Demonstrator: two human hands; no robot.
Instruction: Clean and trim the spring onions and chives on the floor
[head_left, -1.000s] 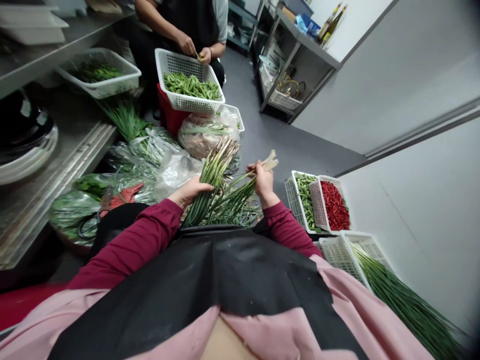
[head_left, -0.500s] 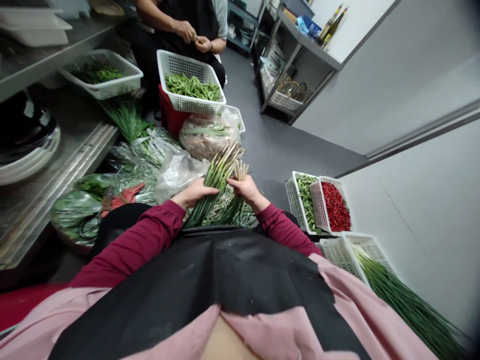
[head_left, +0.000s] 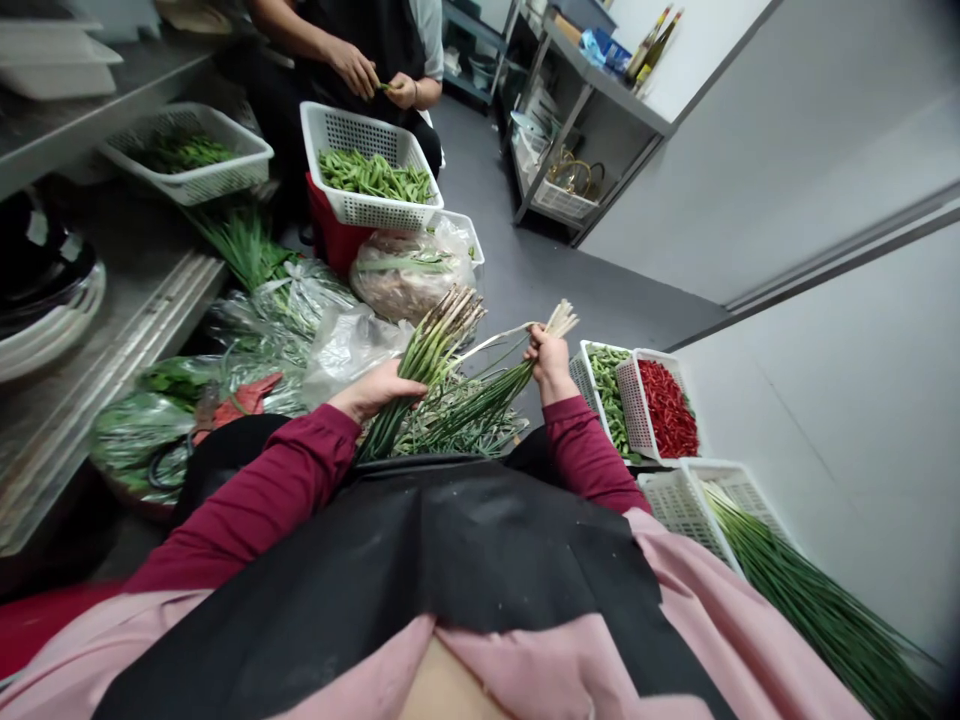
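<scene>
My left hand (head_left: 384, 388) is closed round a thick bunch of green stalks (head_left: 435, 345), their brownish root ends pointing up and away from me. Off to its right, my right hand (head_left: 550, 355) grips a thinner bunch of scallions (head_left: 504, 388) with clean white ends sticking out above the fingers. One pale strand stretches from the left bunch across to the right fingers. Beneath both hands lies a heap of loose green trimmings (head_left: 450, 425), partly hidden by the bunches and my apron.
Opposite, a person (head_left: 352, 65) handles a green pod over a white basket of green pods (head_left: 375, 208). Bagged greens (head_left: 142, 430) lie at left. On the right stand a basket of red chillies (head_left: 664, 405) and a basket with long scallions (head_left: 795, 570). A steel shelf (head_left: 172, 300) edges the left side.
My right hand has moved away to the right with the white-ended scallions, drawing a pale strand out from the left bunch. My left hand keeps its grip almost in place.
</scene>
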